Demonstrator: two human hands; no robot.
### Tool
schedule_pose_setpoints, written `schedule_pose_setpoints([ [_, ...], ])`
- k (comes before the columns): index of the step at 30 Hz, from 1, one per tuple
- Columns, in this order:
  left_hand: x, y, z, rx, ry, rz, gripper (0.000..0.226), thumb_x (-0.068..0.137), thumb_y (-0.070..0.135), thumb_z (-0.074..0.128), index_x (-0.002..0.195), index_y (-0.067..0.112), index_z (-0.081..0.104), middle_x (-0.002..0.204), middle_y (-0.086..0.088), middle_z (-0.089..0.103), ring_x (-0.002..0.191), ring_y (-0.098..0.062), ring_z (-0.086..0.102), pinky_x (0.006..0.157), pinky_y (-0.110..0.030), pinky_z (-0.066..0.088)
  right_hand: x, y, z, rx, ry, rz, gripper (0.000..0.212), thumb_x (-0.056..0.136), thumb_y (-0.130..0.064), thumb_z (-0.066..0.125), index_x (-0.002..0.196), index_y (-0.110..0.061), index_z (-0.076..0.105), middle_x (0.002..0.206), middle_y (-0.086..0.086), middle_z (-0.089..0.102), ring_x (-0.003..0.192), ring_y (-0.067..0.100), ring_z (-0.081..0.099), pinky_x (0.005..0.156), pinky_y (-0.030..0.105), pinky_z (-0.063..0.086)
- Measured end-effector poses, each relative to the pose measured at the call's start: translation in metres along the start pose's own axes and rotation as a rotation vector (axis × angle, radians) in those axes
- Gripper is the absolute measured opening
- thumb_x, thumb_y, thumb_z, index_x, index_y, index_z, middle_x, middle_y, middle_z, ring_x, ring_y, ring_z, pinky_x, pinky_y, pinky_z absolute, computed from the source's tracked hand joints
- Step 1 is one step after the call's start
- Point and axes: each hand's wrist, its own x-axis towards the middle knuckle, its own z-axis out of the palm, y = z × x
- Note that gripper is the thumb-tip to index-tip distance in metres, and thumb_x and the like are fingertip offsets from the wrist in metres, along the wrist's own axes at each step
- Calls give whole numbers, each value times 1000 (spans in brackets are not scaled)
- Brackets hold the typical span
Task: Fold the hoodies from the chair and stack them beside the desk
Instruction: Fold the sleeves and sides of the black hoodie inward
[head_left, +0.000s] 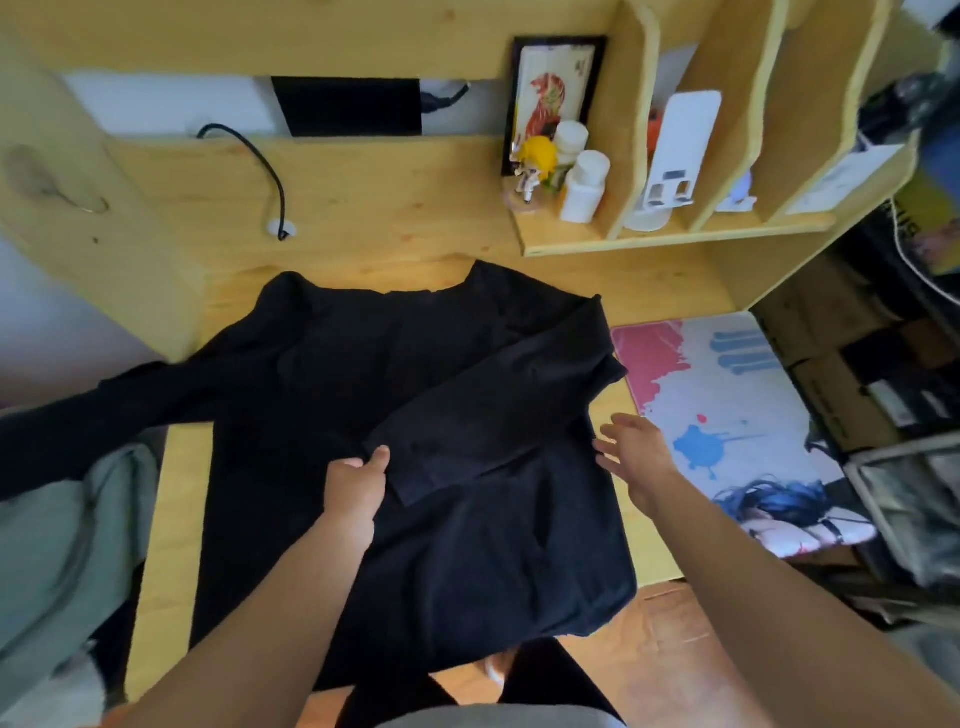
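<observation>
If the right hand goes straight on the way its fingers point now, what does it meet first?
Probably the right edge of the black hoodie spread on the wooden desk; the open right hand already sits very near it, though depth is unclear.

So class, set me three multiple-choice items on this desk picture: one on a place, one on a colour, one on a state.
1. Where does the patterned mat lie?
A. left of the hoodie
B. right of the hoodie
C. under the hoodie

2. What colour is the hoodie spread on the desk?
A. black
B. red
C. white

3. What is the left hand doing?
A. hanging idle
B. holding a bottle
C. pinching the sleeve folded across the hoodie

Answers: 1 B, the mat sits beside the hoodie's right edge, next to the open right hand. 2 A, the cloth is black throughout. 3 C, thumb and fingers close on the sleeve's cuff end.
</observation>
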Motion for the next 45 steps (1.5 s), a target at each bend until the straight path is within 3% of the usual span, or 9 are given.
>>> schedule_pose_setpoints([
  [6,-9,19,15,-90,10,-65,40,97,31,69,126,6,60,131,-15,61,120,-33,58,102,-39,46,17,-17,-2,76,-4,-38,58,101,-1,40,153,-24,30,116,5,60,111,28,62,101,43,53],
  [9,-43,41,-10,-268,35,75,10,99,18,63,90,22,61,111,-5,66,105,-22,61,100,-37,47,38,-17,-7,-372,-11,-258,78,97,2,47,157,-38,18,119,3,54,107,27,59,93,40,53],
  [19,-62,24,-72,-410,124,98,29,103,24,60,130,14,59,121,-6,71,111,-23,68,97,-41,54,66,6,18,-1228,129,-960,41,91,-13,62,132,-13,57,130,15,44,113,40,44,84,53,52],
  [23,-55,11,-61,-317,127,-15,11,106,21,54,115,16,58,101,-1,63,91,-16,61,87,-33,51,58,14,13,-1585,-91,-836,61,92,-17,52,151,-18,37,159,7,25,136,33,32,107,45,41],
  [26,-51,1,-51,-146,114,-32,11,106,21,52,97,19,57,100,-2,60,89,-16,58,72,-32,45,56,10,10,-1430,-99,-790,52,93,-14,49,145,-14,47,156,6,36,133,32,38,107,43,40],
  [29,-38,-10,-52,-65,120,-34,51,103,24,58,150,16,40,131,-8,57,116,-24,58,95,-41,47,61,-4,12,-1070,9,-678,37,95,-8,46,129,-9,60,134,12,54,117,35,50,95,42,45],
  [34,-31,-14,-55,-12,201,17,52,100,10,59,150,10,42,110,-3,62,107,-25,63,100,-48,50,86,-35,28,-487,26,-178,45,99,-28,55,142,-14,51,132,11,59,117,35,58,95,39,48],
  [40,-30,-3,-59,-40,278,69,46,98,6,59,142,18,50,119,-8,66,104,-23,68,100,-49,54,98,-45,22,-203,-1,-222,28,87,-31,64,72,-10,54,75,8,58,75,27,56,73,41,51],
  [45,-40,-6,-58,106,310,134,45,99,4,56,140,20,48,119,-10,65,98,-23,66,98,-49,54,92,-39,8,-790,48,-266,21,97,-19,58,112,-5,54,103,19,66,96,39,65,84,45,56],
])
